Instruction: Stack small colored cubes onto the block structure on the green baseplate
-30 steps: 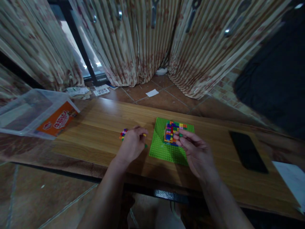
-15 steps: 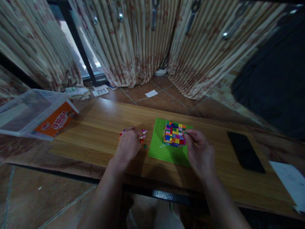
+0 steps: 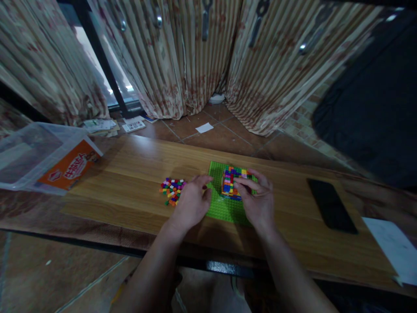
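A low block of many-coloured toy bricks point(image 3: 228, 184) stands on a green studded baseplate point(image 3: 216, 211). Over the block's right part is my right hand point(image 3: 259, 200), its thumb and forefinger close together at the top bricks; whatever is between them is hidden. My left hand point(image 3: 192, 202) hovers by the baseplate's left edge, thumb and forefinger apart, with no brick visible between them. Just left of it lies a loose pile of small coloured bricks point(image 3: 172, 190), partly covered by that hand.
The wooden tabletop point(image 3: 130, 174) carries a clear plastic box point(image 3: 29, 174) with an orange label at the left. A black phone point(image 3: 330, 204) and white paper point(image 3: 392, 250) lie to the right. Striped curtains point(image 3: 182, 65) hang behind the table.
My left hand has moved right, off the brick pile, uncovering more of it. My right hand has shifted left over the brick block; the small green brick it pinched no longer shows.
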Demonstrator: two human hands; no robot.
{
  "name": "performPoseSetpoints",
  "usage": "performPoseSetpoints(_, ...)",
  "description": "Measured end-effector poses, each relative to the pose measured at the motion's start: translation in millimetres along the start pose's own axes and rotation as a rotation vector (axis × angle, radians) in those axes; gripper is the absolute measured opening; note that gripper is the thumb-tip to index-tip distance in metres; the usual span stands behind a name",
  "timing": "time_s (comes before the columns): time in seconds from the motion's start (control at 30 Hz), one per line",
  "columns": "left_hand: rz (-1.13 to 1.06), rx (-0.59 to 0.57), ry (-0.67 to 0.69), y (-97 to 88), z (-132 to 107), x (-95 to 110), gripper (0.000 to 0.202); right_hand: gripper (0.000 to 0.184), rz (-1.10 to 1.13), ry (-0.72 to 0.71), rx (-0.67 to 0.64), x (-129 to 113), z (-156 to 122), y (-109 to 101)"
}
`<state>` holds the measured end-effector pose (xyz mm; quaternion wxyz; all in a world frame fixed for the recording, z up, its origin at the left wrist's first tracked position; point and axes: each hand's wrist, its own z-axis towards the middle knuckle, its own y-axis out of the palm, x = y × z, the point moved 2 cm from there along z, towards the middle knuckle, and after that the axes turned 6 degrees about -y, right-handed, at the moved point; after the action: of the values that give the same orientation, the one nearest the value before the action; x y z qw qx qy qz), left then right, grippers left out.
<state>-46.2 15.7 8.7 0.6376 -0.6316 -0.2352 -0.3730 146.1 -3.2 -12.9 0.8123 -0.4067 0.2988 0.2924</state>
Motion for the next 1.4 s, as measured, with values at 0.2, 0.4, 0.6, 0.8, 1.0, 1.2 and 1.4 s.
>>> performPoseSetpoints(0.2, -0.176, -0.139, -0.031, 20.9, -4.1, 14.9, 0.039, 0.011, 0.033, 0.053, 0.015, 5.4, -1.2, 2.6)
performPoseSetpoints(0.4, -0.203, -0.131, -0.055, 24.9, -5.7, 17.2, 0.039, 0.01, 0.073, 0.077, 0.053, 4.6, 0.2, 4.2)
performPoseSetpoints(0.6, -0.208, -0.137, -0.071, 26.4, -6.4, 15.6, 0.04, 0.012, 0.075, 0.048, 0.061, 2.6, -1.6, 3.4)
performPoseSetpoints(0.8, -0.233, -0.144, -0.094, 28.4, -7.4, 16.1, 0.04, 0.016, -0.09, -0.115, 0.041, -2.5, -4.3, -1.8)
performPoseSetpoints(1.0, -0.209, -0.123, -0.071, 31.2, -10.5, 20.0, 0.041, 0.017, -0.209, -0.245, 0.03, -7.7, -3.9, -1.4)
performPoseSetpoints(1.2, -0.182, -0.115, -0.059, 32.2, -12.9, 23.1, 0.041, 0.019, -0.234, -0.273, 0.025, -4.2, -2.0, -1.9)
performPoseSetpoints(1.4, -0.291, 0.003, -0.063, 14.9, -2.5, 7.0, 0.035, 0.011, -0.169, -0.34, 0.115, -23.5, -9.1, -16.8)
